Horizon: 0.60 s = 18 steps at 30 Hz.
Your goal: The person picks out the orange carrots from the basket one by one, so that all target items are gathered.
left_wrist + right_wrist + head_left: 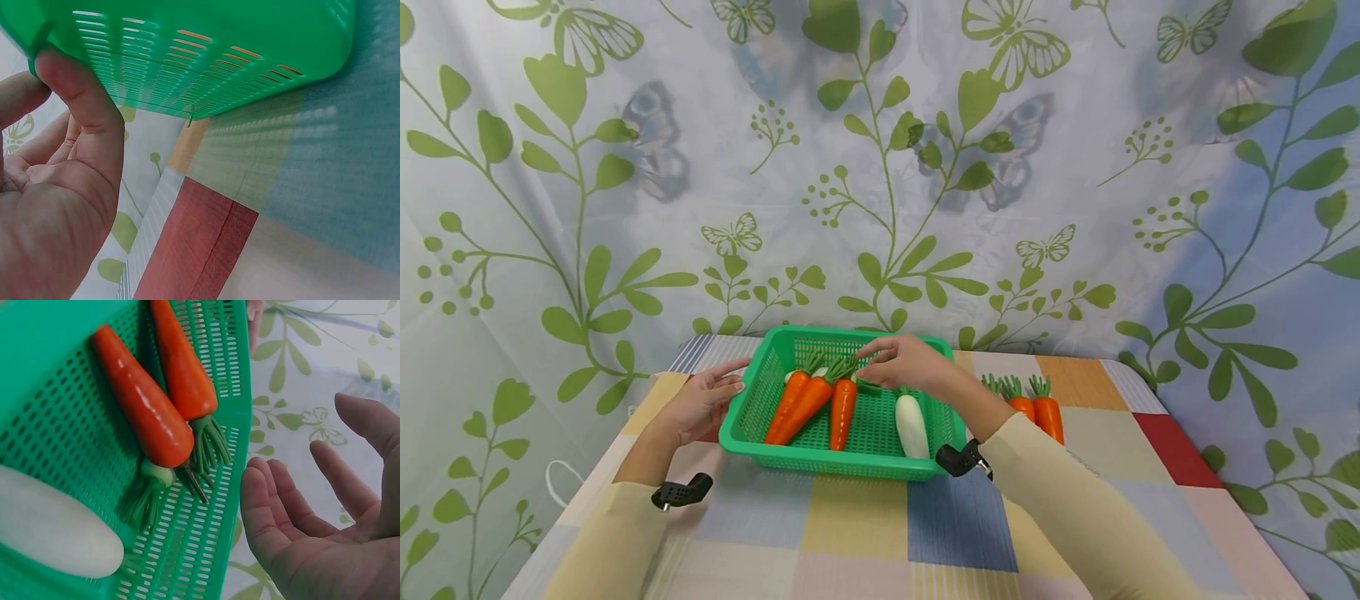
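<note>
Carrots and white radish share a green basket (pixel 850 460) on a patchwork tablecloth (pixel 850 521), where I work with both hands before a leafy curtain (pixel 662 250). My left hand (pixel 704 402) steadies the basket's left edge, thumb and forefinger brought together on the rim. My right hand (pixel 902 364) hangs above the far right part of the basket, well spread, fingers loosely bent and thumb apart, with nothing in its hold. Three orange carrots (pixel 843 415) lie side by side in the left half, green tops toward the far edge; a white radish (pixel 912 427) lies alone by the near right corner, and a pale-based leafy top (pixel 157 476) shows beneath one carrot. Outside, just past the basket's right edge, more carrots (pixel 1049 419) rest on the cloth (my forearm hides part of that bunch, so I vouch for two bodies only). With vegetables both in and out, I judge the moving of them to be partway done; whether those outside are waiting to go in or are already taken out, I cannot tell.
</note>
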Each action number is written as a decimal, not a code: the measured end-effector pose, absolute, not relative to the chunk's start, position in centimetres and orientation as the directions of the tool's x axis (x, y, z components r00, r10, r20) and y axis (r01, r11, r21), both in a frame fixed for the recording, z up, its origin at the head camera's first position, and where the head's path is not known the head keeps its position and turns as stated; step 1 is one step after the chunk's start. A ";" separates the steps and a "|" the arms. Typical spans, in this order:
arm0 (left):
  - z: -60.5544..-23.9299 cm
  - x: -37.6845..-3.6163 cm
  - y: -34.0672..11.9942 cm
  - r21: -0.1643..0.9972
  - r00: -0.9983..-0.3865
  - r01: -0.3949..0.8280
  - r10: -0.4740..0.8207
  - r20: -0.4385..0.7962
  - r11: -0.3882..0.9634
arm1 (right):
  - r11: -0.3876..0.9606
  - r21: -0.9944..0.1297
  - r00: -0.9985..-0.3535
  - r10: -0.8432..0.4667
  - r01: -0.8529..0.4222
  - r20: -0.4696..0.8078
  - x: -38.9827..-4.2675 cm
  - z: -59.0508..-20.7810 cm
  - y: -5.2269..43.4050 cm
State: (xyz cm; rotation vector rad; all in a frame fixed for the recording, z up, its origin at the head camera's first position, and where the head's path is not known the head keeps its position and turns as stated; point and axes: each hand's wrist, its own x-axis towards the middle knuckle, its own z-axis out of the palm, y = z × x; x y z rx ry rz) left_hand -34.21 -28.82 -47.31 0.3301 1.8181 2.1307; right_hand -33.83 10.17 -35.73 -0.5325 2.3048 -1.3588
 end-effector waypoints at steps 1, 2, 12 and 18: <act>-47.3 -34.2 -28.8 0.986 -0.922 -0.092 0.385 -0.031 -0.141 | 0.454 -0.884 -0.842 -0.516 -0.112 -0.159 -34.0 -35.8 10.0; -47.3 -34.2 -28.8 0.986 -0.922 -0.092 0.385 -0.030 -0.142 | 0.454 -0.884 -0.839 -0.519 -0.109 -0.163 -34.3 -35.9 9.9; -47.3 -34.2 -28.9 0.987 -0.919 -0.087 0.392 -0.027 -0.135 | 0.477 -0.878 -0.834 -0.499 -0.036 -0.237 -36.4 -37.2 8.8; -47.3 -34.1 -28.9 0.988 -0.922 -0.082 0.386 -0.025 -0.131 | 0.529 -0.848 -0.826 -0.464 0.032 -0.320 -37.6 -38.1 8.3</act>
